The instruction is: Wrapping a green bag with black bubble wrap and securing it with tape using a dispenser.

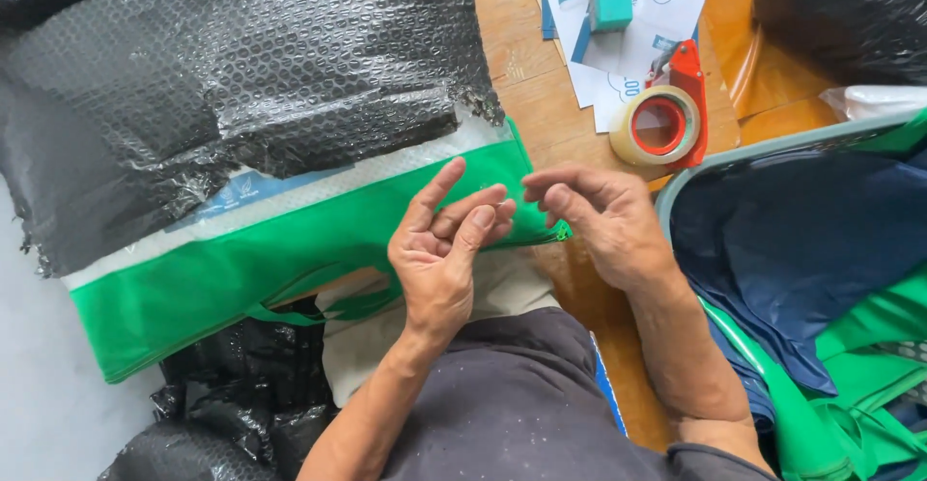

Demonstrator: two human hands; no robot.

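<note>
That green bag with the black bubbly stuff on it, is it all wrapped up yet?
Not yet. The black bubble wrap lies over only the upper part of the green bag; its lower edge and corner are bare. The left hand and right hand meet at that corner, holding no tool. The tape dispenser sits aside on the wooden floor, and no tape shows on the wrap.

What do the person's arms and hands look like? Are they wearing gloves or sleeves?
No gloves: the left hand and the right hand are bare, with no rings or watch showing. Both forearms are bare too. A dark grey garment with tiny pale specks shows below the arms.
</note>
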